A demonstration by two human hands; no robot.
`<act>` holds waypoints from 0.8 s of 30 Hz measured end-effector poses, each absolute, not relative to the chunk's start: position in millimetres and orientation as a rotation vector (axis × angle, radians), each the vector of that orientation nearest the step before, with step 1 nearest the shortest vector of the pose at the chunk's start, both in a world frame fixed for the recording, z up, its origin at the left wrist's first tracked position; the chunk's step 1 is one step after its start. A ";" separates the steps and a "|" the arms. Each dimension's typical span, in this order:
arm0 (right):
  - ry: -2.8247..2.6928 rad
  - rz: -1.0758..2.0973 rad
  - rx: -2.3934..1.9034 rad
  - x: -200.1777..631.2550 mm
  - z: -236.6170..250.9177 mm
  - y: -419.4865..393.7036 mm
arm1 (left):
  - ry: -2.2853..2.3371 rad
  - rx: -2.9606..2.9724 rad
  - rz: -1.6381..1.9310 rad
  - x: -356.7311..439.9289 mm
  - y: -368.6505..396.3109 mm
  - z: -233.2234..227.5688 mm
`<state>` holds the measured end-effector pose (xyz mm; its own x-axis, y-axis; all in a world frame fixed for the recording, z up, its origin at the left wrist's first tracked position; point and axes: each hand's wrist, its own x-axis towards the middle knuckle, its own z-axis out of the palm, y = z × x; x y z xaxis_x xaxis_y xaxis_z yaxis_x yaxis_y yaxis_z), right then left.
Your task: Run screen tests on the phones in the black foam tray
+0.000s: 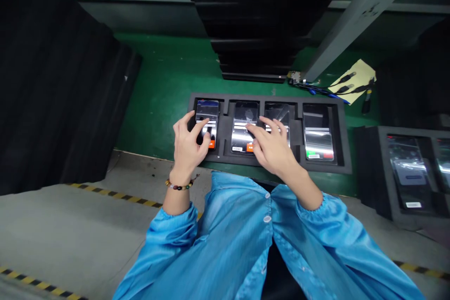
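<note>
Under my spread left hand [186, 144] lies a glossy black rectangular phone [213, 126]; under my unclenched right hand [274, 150], a second phone [240, 117].

Four dark phones [245, 116], glossy screens up, side by side in separate compartments, black foam tray [346, 145].

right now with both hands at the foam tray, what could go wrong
The right hand reaches over the second smartphone from the left; a stray press might smudge it. The left hand is at the leftmost smartphone; a slip might knock it. The black foam tray lies near the front edge of the green table, so a tug might tip it off.
</note>
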<state>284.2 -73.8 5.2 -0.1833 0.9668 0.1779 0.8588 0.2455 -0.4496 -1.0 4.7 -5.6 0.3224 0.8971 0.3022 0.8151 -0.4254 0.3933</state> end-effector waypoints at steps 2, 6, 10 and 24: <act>-2.121 0.379 -1.645 278.6 7.2 -68.0 | 1.584 2.414 0.722 -0.5 4.2 -5.0; -1.926 0.300 -1.696 305.3 12.8 -78.1 | 1.609 2.397 0.680 -0.2 3.4 -4.0; -1.532 0.119 -1.928 359.7 14.2 -115.4 | 1.640 2.347 0.697 -2.5 0.4 -3.7; -1.185 0.189 -2.129 389.2 -13.8 -158.2 | 1.985 2.134 0.602 9.6 12.9 0.4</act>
